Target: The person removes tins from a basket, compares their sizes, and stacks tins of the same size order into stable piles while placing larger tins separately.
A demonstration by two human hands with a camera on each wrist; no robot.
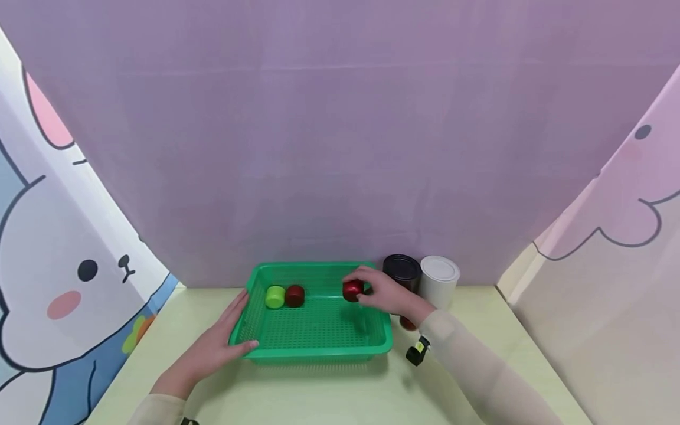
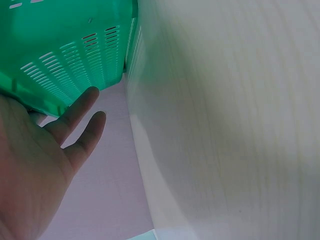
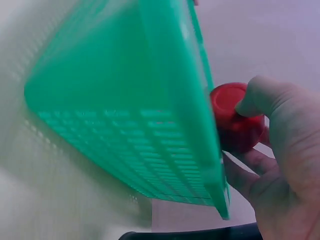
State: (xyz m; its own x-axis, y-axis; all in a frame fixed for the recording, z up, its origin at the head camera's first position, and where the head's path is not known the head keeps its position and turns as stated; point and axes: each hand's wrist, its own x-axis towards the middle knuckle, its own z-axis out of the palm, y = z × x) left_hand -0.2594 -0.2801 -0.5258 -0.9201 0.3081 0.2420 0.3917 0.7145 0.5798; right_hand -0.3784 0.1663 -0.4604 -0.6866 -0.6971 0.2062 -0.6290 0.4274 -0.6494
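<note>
My right hand pinches a small red cylinder between thumb and fingers, above the right part of a green plastic basket. In the right wrist view the red cylinder shows a flat, ringed end, close to the basket's rim. At the basket's left side is my left hand, fingers stretched along the rim and thumb at the front left corner. Inside the basket, a lime-green cylinder and a dark red cylinder sit side by side near the back left.
Behind my right wrist stand a black lidded canister and a white lidded canister, side by side. Another red item is partly hidden by my right wrist. A purple backdrop rises behind the pale table.
</note>
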